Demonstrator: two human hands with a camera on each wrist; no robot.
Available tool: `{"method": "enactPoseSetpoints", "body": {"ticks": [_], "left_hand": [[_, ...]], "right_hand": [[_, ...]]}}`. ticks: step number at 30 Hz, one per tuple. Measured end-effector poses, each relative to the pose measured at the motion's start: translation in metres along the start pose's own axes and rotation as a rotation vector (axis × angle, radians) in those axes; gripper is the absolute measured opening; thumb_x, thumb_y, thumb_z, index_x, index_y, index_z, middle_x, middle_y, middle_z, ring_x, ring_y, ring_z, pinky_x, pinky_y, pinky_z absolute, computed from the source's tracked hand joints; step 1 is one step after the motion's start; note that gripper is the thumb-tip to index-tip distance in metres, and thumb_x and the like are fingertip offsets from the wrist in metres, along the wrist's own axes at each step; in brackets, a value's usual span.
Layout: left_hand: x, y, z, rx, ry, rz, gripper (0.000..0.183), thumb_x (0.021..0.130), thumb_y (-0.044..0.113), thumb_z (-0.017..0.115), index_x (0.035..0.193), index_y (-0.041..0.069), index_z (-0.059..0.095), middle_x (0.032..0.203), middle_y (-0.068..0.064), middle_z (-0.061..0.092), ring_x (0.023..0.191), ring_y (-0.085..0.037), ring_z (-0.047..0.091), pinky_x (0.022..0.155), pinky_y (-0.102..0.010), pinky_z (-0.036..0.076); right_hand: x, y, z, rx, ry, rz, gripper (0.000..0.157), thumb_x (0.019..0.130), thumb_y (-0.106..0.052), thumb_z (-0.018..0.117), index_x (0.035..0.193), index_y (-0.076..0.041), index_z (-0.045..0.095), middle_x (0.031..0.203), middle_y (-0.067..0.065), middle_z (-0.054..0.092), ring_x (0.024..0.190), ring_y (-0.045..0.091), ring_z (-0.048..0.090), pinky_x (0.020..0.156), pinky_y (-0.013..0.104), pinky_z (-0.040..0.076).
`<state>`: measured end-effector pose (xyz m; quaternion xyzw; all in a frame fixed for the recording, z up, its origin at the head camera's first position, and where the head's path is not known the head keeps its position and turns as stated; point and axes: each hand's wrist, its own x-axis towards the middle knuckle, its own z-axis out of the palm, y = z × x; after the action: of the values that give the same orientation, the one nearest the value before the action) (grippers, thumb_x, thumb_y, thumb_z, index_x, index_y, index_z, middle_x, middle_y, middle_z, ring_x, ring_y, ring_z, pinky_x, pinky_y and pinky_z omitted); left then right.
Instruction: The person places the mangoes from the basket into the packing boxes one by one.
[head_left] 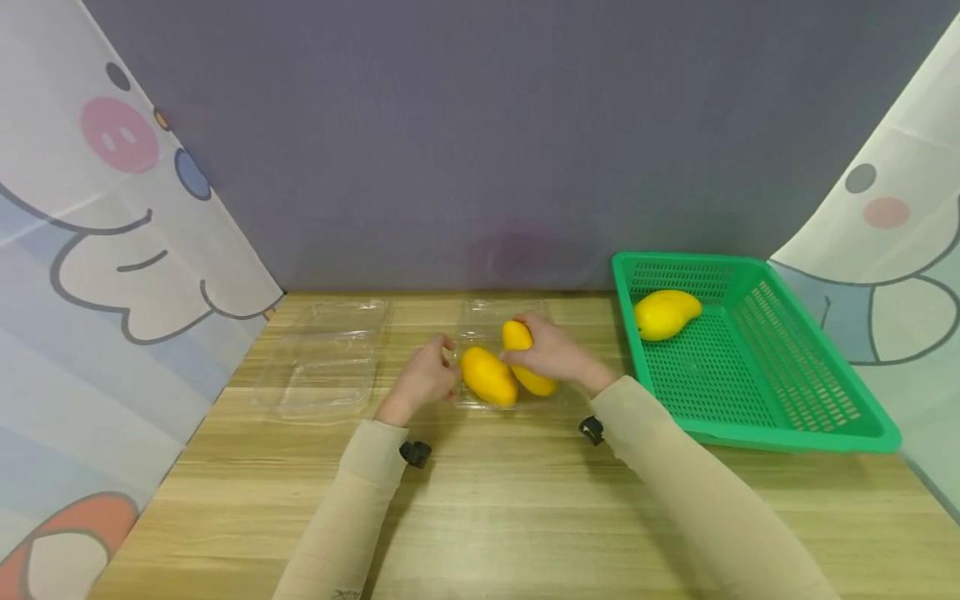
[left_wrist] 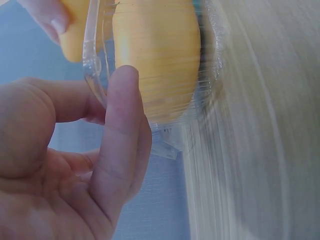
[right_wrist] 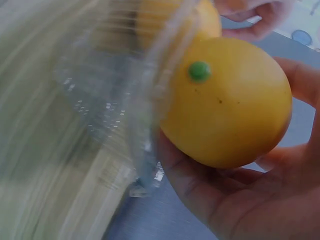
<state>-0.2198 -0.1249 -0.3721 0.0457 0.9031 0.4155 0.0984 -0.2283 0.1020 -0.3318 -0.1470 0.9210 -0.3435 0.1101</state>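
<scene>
In the middle of the table a clear plastic clamshell box stands with its lid folded back. One yellow mango lies inside it, seen through the ribbed wall in the left wrist view. My left hand pinches the box's left rim, fingers outside the wall. The right hand grips a second mango, tilted at the box's right side beside the first. This held mango shows a green stem spot in the right wrist view, close over the box's edge.
A green plastic basket stands at the right with another mango in its far left corner. To the left, a second clear clamshell box lies opened out on the wooden table. A grey panel rises behind.
</scene>
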Motion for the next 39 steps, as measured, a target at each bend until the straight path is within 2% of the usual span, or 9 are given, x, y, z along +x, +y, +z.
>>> {"method": "enactPoseSetpoints", "body": {"ticks": [4, 8, 12, 16, 20, 23, 28, 34, 39], "left_hand": [[-0.001, -0.001, -0.001, -0.008, 0.003, 0.005, 0.049, 0.094, 0.005, 0.062, 0.140, -0.001, 0.046, 0.101, -0.017, 0.061, 0.062, -0.020, 0.068, 0.062, -0.033, 0.059], [-0.001, -0.001, -0.001, -0.020, -0.005, 0.007, 0.048, 0.094, 0.005, 0.062, 0.140, 0.000, 0.046, 0.101, -0.017, 0.061, 0.063, -0.021, 0.068, 0.063, -0.033, 0.059], [-0.001, 0.000, 0.000, -0.019, -0.002, 0.001, 0.047, 0.094, 0.005, 0.063, 0.139, 0.000, 0.046, 0.100, -0.017, 0.061, 0.063, -0.020, 0.068, 0.063, -0.033, 0.058], [-0.001, 0.000, 0.001, -0.025, -0.006, -0.001, 0.048, 0.095, 0.004, 0.062, 0.139, 0.000, 0.046, 0.100, -0.017, 0.061, 0.063, -0.021, 0.067, 0.062, -0.033, 0.059], [-0.001, 0.000, 0.001, -0.019, -0.006, -0.001, 0.047, 0.096, 0.005, 0.062, 0.140, 0.000, 0.045, 0.100, -0.016, 0.060, 0.064, -0.021, 0.067, 0.062, -0.033, 0.059], [-0.001, 0.000, 0.001, -0.005, -0.001, -0.003, 0.047, 0.096, 0.005, 0.061, 0.140, 0.001, 0.046, 0.098, -0.015, 0.061, 0.063, -0.021, 0.067, 0.062, -0.033, 0.058], [0.000, 0.000, 0.000, -0.006, 0.003, -0.001, 0.047, 0.096, 0.005, 0.061, 0.140, 0.001, 0.046, 0.096, -0.015, 0.062, 0.062, -0.021, 0.067, 0.061, -0.033, 0.057], [0.001, 0.000, 0.001, -0.021, -0.004, -0.005, 0.048, 0.096, 0.004, 0.061, 0.141, 0.000, 0.045, 0.099, -0.016, 0.061, 0.063, -0.021, 0.068, 0.060, -0.032, 0.058], [0.000, 0.000, 0.000, -0.014, -0.004, -0.005, 0.047, 0.096, 0.005, 0.061, 0.140, 0.001, 0.045, 0.098, -0.015, 0.062, 0.063, -0.020, 0.068, 0.061, -0.033, 0.057]], "right_hand": [[0.003, 0.004, 0.008, -0.033, -0.023, -0.001, 0.076, 0.094, -0.034, 0.069, 0.154, -0.001, 0.035, 0.140, 0.021, 0.053, 0.118, 0.034, 0.057, 0.102, 0.053, 0.048], [0.003, 0.006, 0.012, -0.028, -0.034, 0.013, 0.074, 0.094, -0.034, 0.069, 0.151, -0.002, 0.035, 0.139, 0.020, 0.053, 0.117, 0.033, 0.057, 0.102, 0.053, 0.048], [0.003, 0.007, 0.014, -0.074, -0.028, 0.029, 0.073, 0.094, -0.034, 0.069, 0.150, -0.003, 0.035, 0.138, 0.021, 0.053, 0.116, 0.033, 0.057, 0.101, 0.053, 0.048], [0.003, 0.007, 0.013, -0.152, -0.013, 0.042, 0.077, 0.094, -0.036, 0.069, 0.153, 0.001, 0.036, 0.148, 0.026, 0.045, 0.133, 0.039, 0.046, 0.109, 0.056, 0.041], [0.002, 0.008, 0.015, -0.199, 0.013, 0.039, 0.078, 0.093, -0.035, 0.070, 0.154, 0.001, 0.037, 0.150, 0.025, 0.042, 0.135, 0.040, 0.042, 0.110, 0.056, 0.040], [0.003, 0.009, 0.016, -0.205, 0.043, 0.024, 0.074, 0.092, -0.033, 0.073, 0.151, -0.002, 0.040, 0.143, 0.022, 0.049, 0.124, 0.036, 0.051, 0.104, 0.052, 0.046], [0.003, 0.009, 0.018, -0.262, 0.057, 0.006, 0.066, 0.094, -0.034, 0.072, 0.146, -0.001, 0.048, 0.141, 0.022, 0.050, 0.121, 0.036, 0.053, 0.102, 0.052, 0.048], [0.004, 0.008, 0.018, -0.345, 0.019, -0.023, 0.061, 0.097, -0.034, 0.067, 0.141, 0.006, 0.054, 0.149, 0.027, 0.046, 0.139, 0.042, 0.041, 0.115, 0.054, 0.035], [0.008, 0.008, 0.017, -0.386, 0.009, -0.075, 0.051, 0.099, -0.029, 0.065, 0.134, 0.009, 0.060, 0.141, 0.029, 0.054, 0.137, 0.044, 0.044, 0.115, 0.054, 0.035]]}}
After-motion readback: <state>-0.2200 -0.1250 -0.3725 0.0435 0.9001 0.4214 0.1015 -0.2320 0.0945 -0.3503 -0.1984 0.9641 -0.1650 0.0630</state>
